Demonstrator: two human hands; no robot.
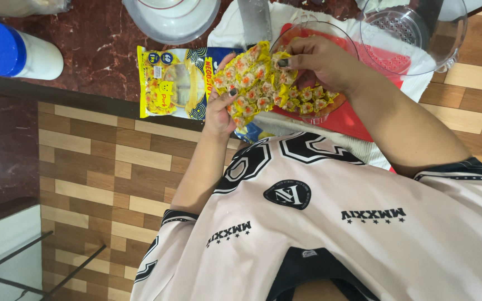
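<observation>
On a dark red marble counter [101, 50] above a brown tiled floor [96, 161], the left hand [218, 111] and right hand [313, 58] grip a yellow dumpling tray [252, 83] over a clear bowl [307, 33], right of a yellow-and-blue packet [168, 83].

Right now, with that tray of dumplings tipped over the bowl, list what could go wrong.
1. The left hand holds the yellow tray of dumplings by one edge only; it could buckle and drop pieces onto the floor.
2. The clear bowl sits close to the counter edge, so a push from the right hand might slide it off.
3. Dumplings could miss the bowl and land on the red mat.
</observation>
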